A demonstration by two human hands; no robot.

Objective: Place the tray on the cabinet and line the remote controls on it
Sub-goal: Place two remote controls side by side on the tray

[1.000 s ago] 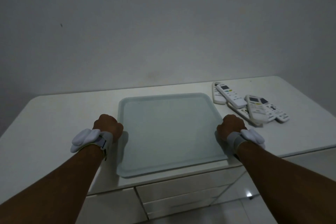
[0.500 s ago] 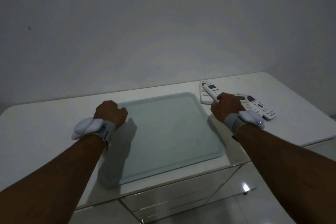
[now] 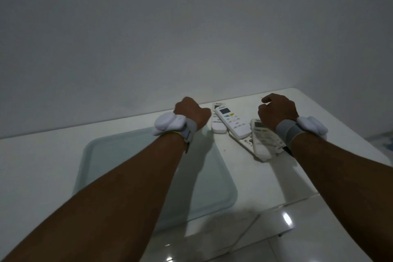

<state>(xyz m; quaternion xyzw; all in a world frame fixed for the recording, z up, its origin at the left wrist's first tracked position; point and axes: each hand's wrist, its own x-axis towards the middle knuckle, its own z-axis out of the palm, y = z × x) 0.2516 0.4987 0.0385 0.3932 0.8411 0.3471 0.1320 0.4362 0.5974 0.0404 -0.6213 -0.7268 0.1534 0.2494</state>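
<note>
The pale translucent rectangular plastic tray has been released and lies flat on the white cabinet top, so placement is judged done. Both hands have been moved to the heap of white remote controls just beside it. The left hand and right hand are curled; no grasp can be confirmed. Nothing is held in the tray.

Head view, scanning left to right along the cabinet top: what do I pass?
Tray → left hand → pile of remote controls → right hand, all on or over the cabinet.
</note>
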